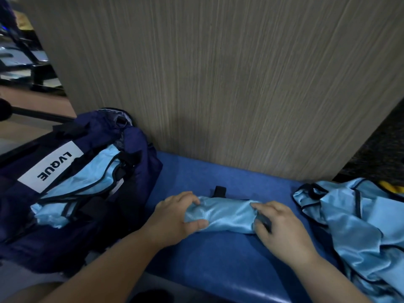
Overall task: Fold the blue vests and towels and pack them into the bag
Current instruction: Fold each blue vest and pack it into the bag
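A light blue vest (223, 215), rolled into a narrow bundle, lies across the blue bench (218, 265). My left hand (177, 217) grips its left end, thumb underneath and fingers curled over the top. My right hand (277, 226) grips its right end. On the left stands a dark navy bag (91, 141) with a white LVQUE label, open, with light blue vests (83, 184) lying in its mouth. A loose heap of unfolded blue vests (360, 226) with dark trim lies on the bench at the right.
A grey wood-grain panel (218, 84) rises straight behind the bench. A small black strap piece (219, 191) pokes out behind the rolled vest. Something yellow (391, 186) shows behind the heap. Dark floor lies at the far right, chairs at the far left.
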{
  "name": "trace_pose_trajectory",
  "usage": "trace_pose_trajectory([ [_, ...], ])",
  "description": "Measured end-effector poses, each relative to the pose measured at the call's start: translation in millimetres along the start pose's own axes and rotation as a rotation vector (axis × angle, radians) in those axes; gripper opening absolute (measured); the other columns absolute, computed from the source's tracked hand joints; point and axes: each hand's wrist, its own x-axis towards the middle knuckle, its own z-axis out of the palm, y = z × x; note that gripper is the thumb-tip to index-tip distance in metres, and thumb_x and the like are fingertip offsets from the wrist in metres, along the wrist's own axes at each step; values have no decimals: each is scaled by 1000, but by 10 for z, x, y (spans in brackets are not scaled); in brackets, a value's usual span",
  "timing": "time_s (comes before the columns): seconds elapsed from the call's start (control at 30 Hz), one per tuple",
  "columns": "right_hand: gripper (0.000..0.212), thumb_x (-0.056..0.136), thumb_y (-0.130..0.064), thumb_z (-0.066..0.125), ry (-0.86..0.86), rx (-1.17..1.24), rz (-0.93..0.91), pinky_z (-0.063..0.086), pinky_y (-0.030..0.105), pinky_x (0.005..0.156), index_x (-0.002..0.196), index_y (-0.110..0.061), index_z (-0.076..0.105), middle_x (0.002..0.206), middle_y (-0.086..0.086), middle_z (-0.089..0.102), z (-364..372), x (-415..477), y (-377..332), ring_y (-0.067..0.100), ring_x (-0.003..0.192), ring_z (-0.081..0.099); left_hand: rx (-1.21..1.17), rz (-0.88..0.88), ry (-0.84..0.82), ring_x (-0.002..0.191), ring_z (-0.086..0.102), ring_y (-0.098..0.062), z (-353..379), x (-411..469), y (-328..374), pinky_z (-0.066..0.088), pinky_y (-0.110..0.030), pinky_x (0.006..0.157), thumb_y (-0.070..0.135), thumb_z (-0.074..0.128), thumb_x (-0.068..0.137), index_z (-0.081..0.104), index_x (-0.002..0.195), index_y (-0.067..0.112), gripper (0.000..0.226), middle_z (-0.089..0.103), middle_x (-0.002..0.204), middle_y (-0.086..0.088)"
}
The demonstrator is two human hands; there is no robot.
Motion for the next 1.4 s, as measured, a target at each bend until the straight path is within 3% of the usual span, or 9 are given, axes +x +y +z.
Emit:
trace_pose_trajectory([
  [0.1,80,72,-65,46,-169,-44,-2,35,16,90,143,-29,47,125,-15,50,-48,-6,-6,9,121,46,96,35,-102,125,20,1,-15,7,-24,14,-31,112,67,75,63,34,136,42,87,20,131,32],
  [0.2,80,80,-57,62,-202,-89,0,29,12,89,150,-30,32,134,-16,41,-21,-10,-38,7,126,40,29,62,-46,122,23,2,27,8,-66,19,-28,110,55,77,70,40,134,41,76,22,129,32],
  [0.33,76,81,-50,66,-125,-59,30,39,19,90,148,-31,33,130,-14,46,41,-49,-50,9,120,48,-105,117,91,114,47,-4,65,6,-149,40,-27,101,32,67,71,55,124,31,54,42,124,24],
  [0.57,56,78,-38,75,-127,-50,21,44,23,70,128,-32,49,118,-9,55,81,-94,-179,12,97,63,-267,102,159,72,57,-7,-114,-120,-65,47,-29,63,23,66,74,51,96,35,29,60,80,7],
  [0.77,43,80,-21,71,-151,70,85,48,28,70,114,-39,51,103,-7,62,132,-53,-440,12,84,62,-405,134,232,66,58,-6,-504,-265,-33,46,-23,58,16,69,75,50,98,36,36,60,77,11],
  [0.93,38,80,-16,70,-83,163,-58,41,9,65,104,-40,53,96,-12,63,117,235,-951,6,81,57,-451,122,348,60,54,3,-1088,-444,-322,43,-14,58,2,69,75,55,95,37,43,60,71,20],
  [1.07,36,75,-10,67,65,228,-249,33,13,68,105,-29,61,96,-7,58,135,733,-1546,5,81,49,-487,71,488,63,55,2,-1548,-620,-715,45,-14,60,-6,73,70,60,84,31,41,62,76,14],
  [1.2,33,68,-9,60,151,299,-406,32,6,70,98,-19,68,90,-6,53,226,1222,-2132,0,78,44,-263,-2,562,72,56,-1,-1881,-811,-1203,41,-16,64,4,76,71,53,85,35,41,61,85,11],
  [1.4,32,74,2,64,46,490,-331,33,1,74,94,-21,73,98,-2,59,477,1679,-3008,7,86,53,210,-181,686,83,54,-20,-1958,-1060,-1646,36,-32,66,7,72,73,52,83,27,30,57,85,10],
])
